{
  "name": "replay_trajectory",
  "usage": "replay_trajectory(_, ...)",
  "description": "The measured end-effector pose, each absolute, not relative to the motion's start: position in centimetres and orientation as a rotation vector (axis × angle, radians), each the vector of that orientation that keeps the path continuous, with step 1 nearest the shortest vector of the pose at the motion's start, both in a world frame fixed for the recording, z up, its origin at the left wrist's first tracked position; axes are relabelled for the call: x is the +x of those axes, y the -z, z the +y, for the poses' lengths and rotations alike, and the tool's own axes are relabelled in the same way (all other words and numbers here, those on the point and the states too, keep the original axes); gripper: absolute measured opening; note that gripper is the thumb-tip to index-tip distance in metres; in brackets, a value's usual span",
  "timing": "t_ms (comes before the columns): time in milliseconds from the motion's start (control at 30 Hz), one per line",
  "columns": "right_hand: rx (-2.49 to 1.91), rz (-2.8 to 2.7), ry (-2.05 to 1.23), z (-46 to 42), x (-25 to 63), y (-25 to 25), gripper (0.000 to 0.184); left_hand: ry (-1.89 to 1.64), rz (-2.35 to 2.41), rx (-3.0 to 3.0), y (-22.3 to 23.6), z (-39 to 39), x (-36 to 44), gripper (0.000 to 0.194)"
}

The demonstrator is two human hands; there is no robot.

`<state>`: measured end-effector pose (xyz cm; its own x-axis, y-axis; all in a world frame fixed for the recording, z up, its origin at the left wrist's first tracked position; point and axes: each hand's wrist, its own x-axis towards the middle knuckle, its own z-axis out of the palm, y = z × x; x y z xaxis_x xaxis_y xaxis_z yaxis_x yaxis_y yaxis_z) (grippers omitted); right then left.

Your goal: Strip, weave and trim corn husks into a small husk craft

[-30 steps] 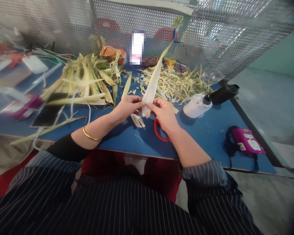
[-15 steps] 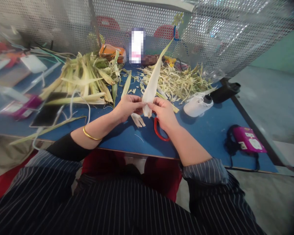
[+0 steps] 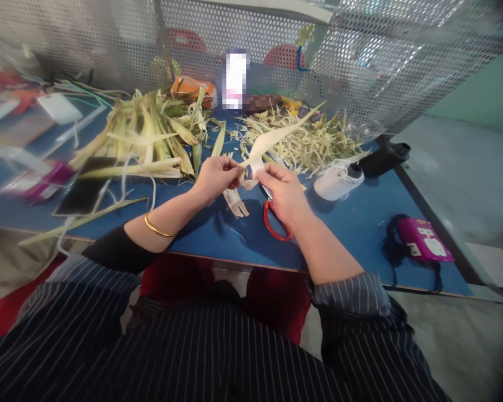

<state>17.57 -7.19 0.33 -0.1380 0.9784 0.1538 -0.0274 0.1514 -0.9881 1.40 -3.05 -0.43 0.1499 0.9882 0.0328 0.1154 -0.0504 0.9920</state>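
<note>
A pale corn husk (image 3: 263, 146) is stretched between my hands above the blue table, its base bent and its tip pointing to the upper right. My left hand (image 3: 218, 180) pinches one lower edge of it. On the other side, my right hand (image 3: 285, 192) grips the base between thumb and fingers. Red-handled scissors (image 3: 272, 226) lie on the table under my right hand, which partly hides them. A short piece of husk with a split end (image 3: 236, 203) rests just below my left fingers.
Whole corn husks (image 3: 145, 131) are piled at left, and shredded husk strips (image 3: 314, 137) heap up at right. A white thread cone (image 3: 337, 183) stands beside a black cylinder (image 3: 385, 159). A purple box (image 3: 426, 239) sits near the right edge; a dark phone (image 3: 84, 192) lies left.
The husk has gone from nearly upright and flat to bent and twisted, its tip swinging down to the right. My hands have moved slightly apart, showing more of the scissors.
</note>
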Motion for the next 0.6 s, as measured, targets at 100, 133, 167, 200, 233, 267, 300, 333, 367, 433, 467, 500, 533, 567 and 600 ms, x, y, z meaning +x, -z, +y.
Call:
replay_trajectory(100,-0.939,-1.375,-1.167,-8.1,18.8,-2.1,0.027,-1.142,1.196,1.388,0.7,-1.9,0.8,0.012)
replay_trajectory(133,-0.868,-1.358,-1.173,-8.5,19.7,-2.7,0.026,-1.165,1.214,1.373,0.7,-1.5,0.5,0.013)
replay_trajectory(167,-0.743,-1.332,-1.198,-8.8,20.7,-3.2,0.025,-1.18,1.228,1.351,0.7,-1.2,0.3,0.013)
replay_trajectory(200,-0.558,-1.289,-1.238,-9.0,21.8,-3.6,0.021,-1.192,1.242,1.323,0.6,-0.9,0.1,0.013)
replay_trajectory(233,-0.348,-1.243,-1.283,-9.2,22.9,-3.8,0.017,-1.199,1.251,1.288,0.5,-0.7,-0.1,0.013)
replay_trajectory(267,-0.126,-1.202,-1.27,-9.2,24.1,-3.9,0.014,-1.197,1.254,1.249,0.4,-0.7,-0.2,0.013)
replay_trajectory(300,0.059,-1.168,-1.243,-9.2,25.0,-3.8,0.013,-1.188,1.251,1.207,0.2,-0.7,-0.2,0.012)
replay_trajectory(333,0.139,-1.12,-1.206,-9.1,25.8,-3.7,0.015,-1.174,1.243,1.164,0.0,-0.7,-0.3,0.011)
replay_trajectory(367,0.111,-1.098,-1.141,-9.1,26.4,-3.6,0.015,-1.156,1.23,1.123,-0.1,-0.8,-0.3,0.008)
replay_trajectory(433,-0.179,-1.056,-0.947,-9.0,27.0,-3.6,0.018,-1.123,1.202,1.049,-0.2,-0.8,-0.3,0.006)
replay_trajectory(467,-0.381,-1.022,-0.818,-9.1,27.1,-3.8,0.022,-1.11,1.193,1.016,-0.1,-0.8,-0.4,0.006)
replay_trajectory(500,-0.558,-0.968,-0.681,-9.2,27.1,-4.2,0.027,-1.1,1.186,0.983,-0.1,-0.6,-0.5,0.007)
replay_trajectory(533,-0.676,-0.902,-0.551,-9.4,27.2,-4.7,0.033,-1.096,1.183,0.952,0.0,-0.5,-0.6,0.008)
replay_trajectory(567,-0.731,-0.835,-0.443,-9.6,27.3,-5.2,0.039,-1.1,1.183,0.923,0.1,-0.4,-0.7,0.008)
replay_trajectory(600,-0.736,-0.785,-0.37,-9.8,27.3,-5.8,0.043,-1.11,1.181,0.9,0.2,-0.2,-0.8,0.008)
